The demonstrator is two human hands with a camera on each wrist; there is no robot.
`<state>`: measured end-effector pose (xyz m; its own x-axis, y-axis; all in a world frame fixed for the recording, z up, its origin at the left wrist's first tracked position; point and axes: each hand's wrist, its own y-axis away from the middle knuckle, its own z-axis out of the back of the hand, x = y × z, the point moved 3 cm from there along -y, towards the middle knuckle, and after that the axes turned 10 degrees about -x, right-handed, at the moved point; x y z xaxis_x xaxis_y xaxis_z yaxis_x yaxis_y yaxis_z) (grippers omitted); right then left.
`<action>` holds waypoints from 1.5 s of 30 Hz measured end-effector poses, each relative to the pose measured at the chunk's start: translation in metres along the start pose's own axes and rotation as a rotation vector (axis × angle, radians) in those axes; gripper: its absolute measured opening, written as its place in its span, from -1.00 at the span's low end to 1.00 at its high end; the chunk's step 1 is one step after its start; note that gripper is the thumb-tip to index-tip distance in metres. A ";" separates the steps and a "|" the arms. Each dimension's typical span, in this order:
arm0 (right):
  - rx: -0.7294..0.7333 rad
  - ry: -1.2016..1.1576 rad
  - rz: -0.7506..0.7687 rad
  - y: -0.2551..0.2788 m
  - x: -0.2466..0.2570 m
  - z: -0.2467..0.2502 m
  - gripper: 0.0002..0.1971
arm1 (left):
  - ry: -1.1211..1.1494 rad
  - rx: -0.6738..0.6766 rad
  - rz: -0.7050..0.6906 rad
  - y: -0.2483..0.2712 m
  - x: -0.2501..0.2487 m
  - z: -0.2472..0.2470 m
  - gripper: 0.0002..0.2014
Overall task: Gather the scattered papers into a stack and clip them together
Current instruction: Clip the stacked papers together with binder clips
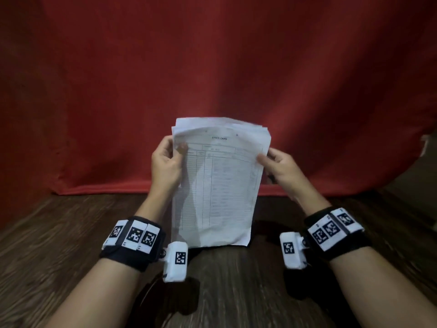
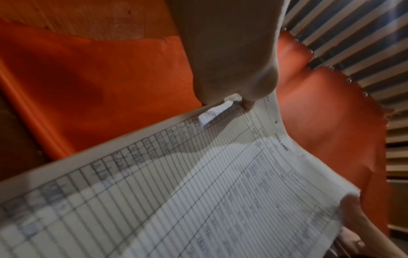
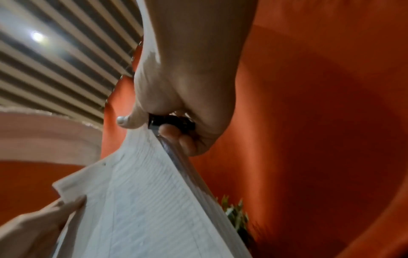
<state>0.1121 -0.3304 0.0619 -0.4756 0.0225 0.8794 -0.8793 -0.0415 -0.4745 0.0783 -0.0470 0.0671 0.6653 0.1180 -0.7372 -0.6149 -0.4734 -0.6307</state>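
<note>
paper stack (image 1: pixel 217 185), centre frame, upright on worktop (image 1: pixel 59 245): left hand (image 1: pixel 166 162) pinching one edge, right hand (image 1: pixel 281 169) gripping the other plus black clip (image 3: pixel 171 122); square edges before clipping.

Both hands, left (image 1: pixel 166 162) & right (image 1: pixel 281 168), grip paper stack (image 1: pixel 217 185) upright on wood table (image 1: pixel 47 233), red cloth (image 1: pixel 212 55) behind.

A wrinkled red cloth backdrop (image 1: pixel 118 91) hangs across the rear, its lower hem meeting a dark brown wood-grain tabletop (image 1: pixel 47 245). Overhead runs a ribbed corrugated metal ceiling (image 3: pixel 55 69) with one round bright light (image 3: pixel 37 36). The room is dim.
</note>
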 end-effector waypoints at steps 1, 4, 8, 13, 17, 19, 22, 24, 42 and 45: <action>-0.018 0.007 -0.007 0.003 -0.007 -0.002 -0.67 | -0.020 0.007 0.002 0.003 0.004 0.000 -0.89; -0.076 0.063 -0.003 0.005 -0.018 -0.004 -0.77 | -0.062 -0.003 -0.002 0.009 0.008 0.001 -0.95; -0.115 0.064 0.011 0.000 -0.015 -0.007 -0.81 | -0.038 -0.021 0.030 0.007 0.007 0.004 -0.56; -0.090 0.025 0.003 0.001 -0.014 -0.020 -0.93 | -0.049 -0.099 0.057 0.008 0.011 0.010 -0.71; -0.089 0.000 -0.018 0.004 -0.021 -0.023 -0.89 | -0.085 -0.132 0.034 0.010 0.018 0.015 -0.76; -0.070 0.001 -0.033 0.005 -0.024 -0.024 -0.82 | -0.079 -0.115 0.061 0.010 0.021 0.017 -0.73; -0.055 -0.001 -0.037 0.005 -0.027 -0.025 -0.75 | -0.074 -0.075 0.110 0.011 0.019 0.015 -0.67; -0.054 -0.004 -0.030 0.007 -0.026 -0.026 -0.74 | -0.107 -0.065 0.119 0.011 0.019 0.014 -0.67; -0.170 0.002 -0.037 0.011 -0.016 -0.025 -0.86 | -0.079 0.029 0.128 0.008 0.001 0.005 -0.89; -0.229 0.039 0.066 0.006 0.002 -0.021 -0.90 | -0.132 -0.029 -0.023 0.001 -0.011 0.005 -0.82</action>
<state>0.1054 -0.3100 0.0600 -0.5288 0.0662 0.8462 -0.8271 0.1834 -0.5312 0.0686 -0.0449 0.0731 0.6166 0.2417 -0.7492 -0.5862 -0.4942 -0.6419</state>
